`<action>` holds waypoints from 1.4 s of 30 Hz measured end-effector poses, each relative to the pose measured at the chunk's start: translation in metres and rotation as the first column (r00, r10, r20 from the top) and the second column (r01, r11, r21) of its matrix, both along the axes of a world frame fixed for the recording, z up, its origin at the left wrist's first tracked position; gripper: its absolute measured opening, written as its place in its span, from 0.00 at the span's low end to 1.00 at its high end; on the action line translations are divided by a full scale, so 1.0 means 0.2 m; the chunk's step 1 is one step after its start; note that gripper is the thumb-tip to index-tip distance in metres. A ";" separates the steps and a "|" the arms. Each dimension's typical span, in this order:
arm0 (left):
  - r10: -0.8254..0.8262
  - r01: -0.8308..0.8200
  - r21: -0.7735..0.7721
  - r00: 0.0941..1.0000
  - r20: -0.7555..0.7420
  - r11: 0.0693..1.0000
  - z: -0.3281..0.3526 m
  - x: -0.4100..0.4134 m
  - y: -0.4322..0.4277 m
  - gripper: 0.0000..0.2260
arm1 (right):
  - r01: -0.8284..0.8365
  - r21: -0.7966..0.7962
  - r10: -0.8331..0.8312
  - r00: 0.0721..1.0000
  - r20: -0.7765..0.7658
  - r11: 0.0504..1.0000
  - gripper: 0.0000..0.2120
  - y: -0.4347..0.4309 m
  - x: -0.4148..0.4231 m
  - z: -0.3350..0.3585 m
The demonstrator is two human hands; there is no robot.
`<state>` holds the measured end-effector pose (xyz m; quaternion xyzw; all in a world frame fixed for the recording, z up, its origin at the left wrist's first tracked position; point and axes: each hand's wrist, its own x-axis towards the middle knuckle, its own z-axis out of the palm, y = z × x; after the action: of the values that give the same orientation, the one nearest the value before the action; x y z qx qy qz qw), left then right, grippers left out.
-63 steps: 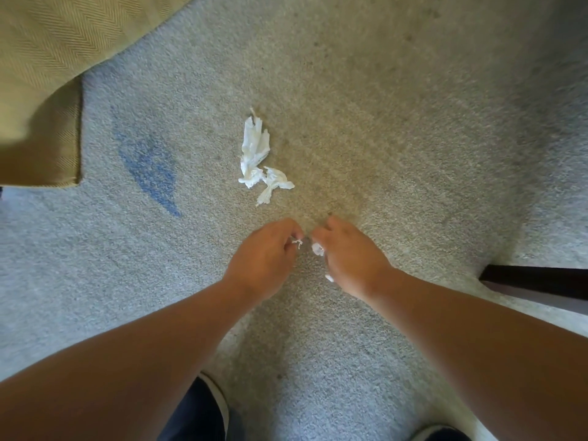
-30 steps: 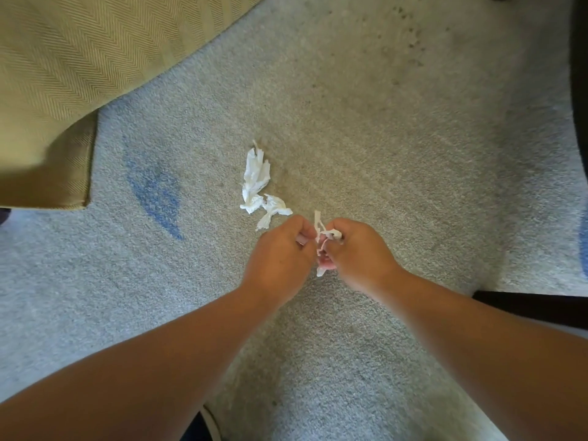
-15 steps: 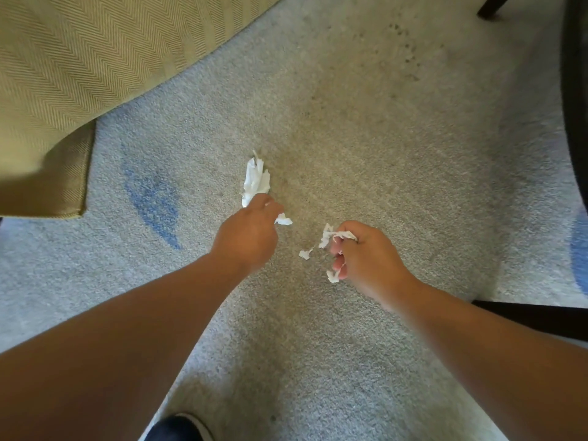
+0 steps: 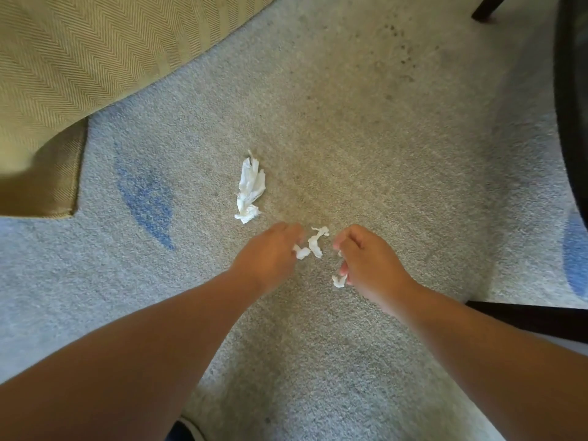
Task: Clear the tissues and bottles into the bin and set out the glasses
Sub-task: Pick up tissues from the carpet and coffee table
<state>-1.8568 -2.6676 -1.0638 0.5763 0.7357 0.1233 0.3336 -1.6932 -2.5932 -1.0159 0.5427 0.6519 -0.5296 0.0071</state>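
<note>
Grey carpet (image 4: 366, 138) all around. Pinched at the curled fingertips of the left hand (image 4: 270, 253) — a small scrap (image 4: 301, 252) of white tissue. Tucked inside the curled right hand (image 4: 369, 265), a second wad (image 4: 339, 280), only its tail showing below the fingers. Between the two hands, apparently lying free on the carpet, a twisted loose scrap (image 4: 316, 241); whether touched by either hand, cannot tell. Just beyond the left hand and apart from it, the larger crumpled tissue (image 4: 250, 189), near a blue mark (image 4: 146, 198) and the corner of a tan sofa (image 4: 79, 58). No bin, bottles or glasses in view.

Judged by look: almost weightless, soft, easily torn — likely to shed more crumbs if tugged. Fingertip pinch enough; no force needed. Best taken at the thick twisted middle rather than a thin edge, then balled into the palm to avoid losing bits on the way to the bin.
</note>
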 end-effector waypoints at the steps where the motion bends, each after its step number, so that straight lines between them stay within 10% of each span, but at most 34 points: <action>1: -0.018 0.018 -0.015 1.000 0.004 1.000 0.00 0.02 0.00 0.11 | 0.004 -0.007 -0.004 1.000 0.003 1.000 0.10 0.00 0.01 -0.01; 8: -0.067 0.052 -0.130 0.991 -0.113 0.990 -0.03 0.07 0.01 0.06 | 0.005 -0.008 -0.004 0.999 0.038 1.000 0.10 0.05 0.03 -0.08; 16: 0.240 -0.239 -0.064 0.971 0.013 0.969 0.03 -0.06 -0.01 0.08 | -0.271 0.201 0.229 0.951 0.208 0.941 0.24 0.04 -0.10 -0.22; 23: 0.314 -0.312 -0.035 0.947 0.070 0.949 0.07 -0.10 -0.05 0.08 | -0.467 0.316 0.351 0.865 0.359 0.826 0.08 0.02 -0.18 -0.27; 31: 0.352 -0.370 0.057 0.914 0.203 0.927 0.14 -0.07 0.01 0.11 | -0.053 0.007 0.053 0.999 -0.007 0.999 0.09 0.07 -0.18 -0.13; 42: 0.318 -0.362 0.149 0.914 0.253 0.920 0.22 0.05 0.09 0.10 | 0.010 -0.497 -0.204 0.918 -0.339 0.868 0.15 0.10 -0.19 0.02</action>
<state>-1.8470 -2.6499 -1.0191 0.4509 0.7675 0.3141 0.3302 -1.7317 -2.5734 -1.0119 0.4462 0.4550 -0.7706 -0.0133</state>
